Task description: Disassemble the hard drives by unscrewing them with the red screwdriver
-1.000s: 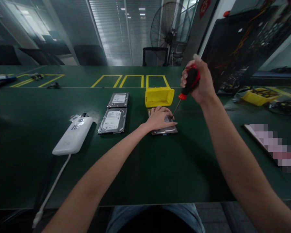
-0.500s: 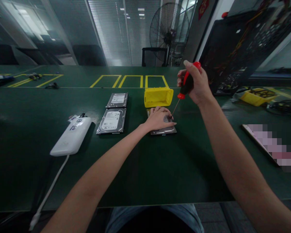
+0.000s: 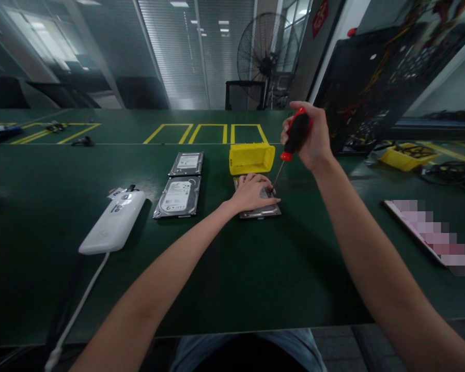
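- R hand (image 3: pixel 313 135) wrapped round red/blk handle of screwdriver (image 3: pixel 297 132); shaft angles down-L, tip down nr L hand's fingertips; exact contact pt hidden.
- L hand (image 3: pixel 251 194) palm-down on top of HDD (image 3: pixel 260 213), thumb out to R, other fingers bent twd screwdriver tip; can't tell if it's gripping or just pressing.
- HDD flat on green desk (image 3: pixel 217 289), approx ctr, mostly covered by L hand.
- Yellow bin (image 3: pixel 251 159) just beyond HDD.
- 2 more drives to L, label side up: nearer drive (image 3: pixel 177 197), farther drive (image 3: pixel 186 163), end to end.
- White device (image 3: pixel 112 225) further L, w/ white cable (image 3: pixel 86 298) running off near edge.
- Far R: flat pinkish item (image 3: pixel 424 227), pixelated, can't ID; beyond it, 2nd yellow bin (image 3: pixel 399 160) w/ dark bits inside.
- Bkgd: chair (image 3: pixel 245 95) + lg fan (image 3: pixel 266 65) past desk.
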Motion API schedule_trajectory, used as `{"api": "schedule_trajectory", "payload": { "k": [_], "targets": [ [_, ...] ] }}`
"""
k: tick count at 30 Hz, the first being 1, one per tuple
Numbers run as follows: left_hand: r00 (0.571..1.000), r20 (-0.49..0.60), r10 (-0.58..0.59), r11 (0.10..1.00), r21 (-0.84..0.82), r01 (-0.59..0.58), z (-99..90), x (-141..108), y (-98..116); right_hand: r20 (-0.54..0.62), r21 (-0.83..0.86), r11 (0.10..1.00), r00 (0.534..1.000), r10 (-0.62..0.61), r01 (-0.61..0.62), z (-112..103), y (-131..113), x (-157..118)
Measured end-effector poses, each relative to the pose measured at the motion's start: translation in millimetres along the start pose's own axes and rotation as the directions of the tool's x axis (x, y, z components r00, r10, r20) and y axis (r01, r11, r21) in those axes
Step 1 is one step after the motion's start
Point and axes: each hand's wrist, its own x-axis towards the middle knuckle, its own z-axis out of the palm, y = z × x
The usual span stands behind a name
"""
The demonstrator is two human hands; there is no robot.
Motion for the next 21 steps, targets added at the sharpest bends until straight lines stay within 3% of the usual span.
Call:
{"api": "schedule_trajectory", "payload": {
  "k": [5, 11, 16, 21],
  "targets": [
    [1.000, -0.014, 0.011, 1.000, -0.002, -0.011, 0.7, 0.2, -0.9, 0.035, -0.110, 0.994, 0.999, -0.016, 0.019, 2.6, 2.1, -1.6],
    [0.999, -0.044, 0.007, 1.000, 0.015, -0.006, 6.7, 2.7, -4.2, -0.030, -0.262, 0.964, 0.998, -0.062, 0.052, 0.4, 0.6, -1.9],
    [0.999, -0.051, 0.013, 1.000, 0.016, -0.012, 8.1, 3.4, -5.1, -0.045, -0.288, 0.957, 0.998, -0.051, 0.036, 0.6, -3.0, -4.0],
    [0.999, -0.030, 0.016, 1.000, -0.019, -0.017, 5.4, 1.5, -5.6, -0.092, -0.249, 0.948, 0.969, -0.229, 0.200, 10.3, -31.9, -5.5]
  ]
}}
